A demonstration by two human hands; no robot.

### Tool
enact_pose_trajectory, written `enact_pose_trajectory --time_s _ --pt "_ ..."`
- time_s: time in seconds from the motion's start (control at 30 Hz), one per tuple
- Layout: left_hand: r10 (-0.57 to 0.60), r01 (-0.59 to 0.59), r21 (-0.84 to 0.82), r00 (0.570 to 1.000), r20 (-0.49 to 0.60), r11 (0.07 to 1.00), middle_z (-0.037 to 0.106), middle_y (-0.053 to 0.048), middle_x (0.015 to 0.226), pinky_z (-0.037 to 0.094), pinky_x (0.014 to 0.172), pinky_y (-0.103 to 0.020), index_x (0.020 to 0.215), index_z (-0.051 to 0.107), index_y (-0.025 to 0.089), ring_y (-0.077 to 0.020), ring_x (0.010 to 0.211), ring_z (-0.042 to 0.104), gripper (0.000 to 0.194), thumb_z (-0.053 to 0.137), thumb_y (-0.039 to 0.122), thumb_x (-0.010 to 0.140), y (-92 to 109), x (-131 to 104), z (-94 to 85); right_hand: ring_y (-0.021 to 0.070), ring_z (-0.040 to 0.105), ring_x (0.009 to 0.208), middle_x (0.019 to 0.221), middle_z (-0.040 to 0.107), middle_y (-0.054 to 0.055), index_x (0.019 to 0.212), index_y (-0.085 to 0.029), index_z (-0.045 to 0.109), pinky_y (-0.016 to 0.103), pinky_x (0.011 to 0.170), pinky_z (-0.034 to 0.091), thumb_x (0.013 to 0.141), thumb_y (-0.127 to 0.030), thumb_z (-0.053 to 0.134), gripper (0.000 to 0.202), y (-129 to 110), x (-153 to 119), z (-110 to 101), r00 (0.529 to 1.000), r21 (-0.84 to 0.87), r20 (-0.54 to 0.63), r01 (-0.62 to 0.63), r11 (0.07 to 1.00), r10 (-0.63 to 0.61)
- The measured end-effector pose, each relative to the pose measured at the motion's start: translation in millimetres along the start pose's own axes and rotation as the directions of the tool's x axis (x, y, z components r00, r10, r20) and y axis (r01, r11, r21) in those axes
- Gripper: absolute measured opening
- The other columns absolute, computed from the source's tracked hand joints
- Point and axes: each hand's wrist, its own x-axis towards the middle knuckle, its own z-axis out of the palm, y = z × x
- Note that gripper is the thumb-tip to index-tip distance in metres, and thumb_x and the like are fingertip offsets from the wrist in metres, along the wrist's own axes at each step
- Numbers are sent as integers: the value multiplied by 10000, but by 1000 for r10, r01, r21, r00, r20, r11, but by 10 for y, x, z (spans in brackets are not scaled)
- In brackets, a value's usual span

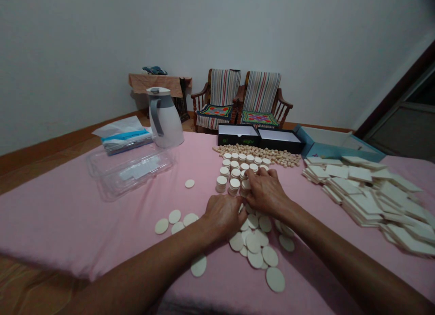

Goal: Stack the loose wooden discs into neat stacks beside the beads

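Several short stacks of round white discs (234, 184) stand in rows on the pink cloth (136, 224). My right hand (267, 190) is at the near right corner of these stacks, its fingers curled round a stack there. Close beside it on the left, my left hand (224, 215) is closed just in front of the stacks; what its fingers hold, if anything, is hidden. Loose discs (253, 243) lie in a heap below both hands, and a few more (174, 216) are scattered to the left.
Small wooden beads (268, 154) lie behind the stacks, before two black boxes (238, 136). Square white tiles (363, 201) are heaped at the right near a blue box (326, 147). A clear plastic container (132, 170) and a white jug (170, 120) stand at the left.
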Motion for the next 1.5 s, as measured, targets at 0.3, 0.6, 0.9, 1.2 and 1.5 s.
enact_pose_trajectory --time_s 0.3,0.6,0.9,1.2,1.5 --pt "-5 5 -2 1000 8 1000 692 -93 866 490 646 -368 1087 586 225 -265 742 663 320 398 385 883 5 8 -15 296 468 951 854 654 122 1034 -134 522 378 787 208 689 -231 517 358 -4 -41 45 999 -15 -31 25 1000 -26" --pt "20 -20 -15 1000 -1 1000 691 -82 833 486 670 -369 1150 545 221 -268 769 657 340 400 370 881 -19 -13 8 292 479 958 891 663 105 1032 -158 542 381 785 228 707 -223 511 333 57 -103 -152 998 32 -55 -18 999 20" --pt "-21 21 -20 1000 -5 1000 691 -85 853 474 663 -346 1168 519 220 -262 770 657 348 454 357 855 -7 -12 0 232 527 819 805 658 54 884 -205 625 312 683 288 796 -216 513 142 372 -373 -205 981 133 -91 -161 978 173" --pt "-14 14 -16 1000 -22 1000 693 -78 830 474 649 -349 1181 518 221 -265 742 658 361 455 349 850 -14 -2 6 264 466 943 950 636 83 956 -196 611 344 755 270 776 -161 507 211 272 -443 -68 979 183 -157 -97 978 126" --pt "-1 1 15 1000 -21 1000 693 -82 832 476 622 -348 1088 555 215 -273 735 664 299 437 354 852 -17 4 0 270 447 979 968 634 100 1104 -158 506 353 782 256 708 -147 498 397 98 -204 -21 992 161 -125 31 986 -11"
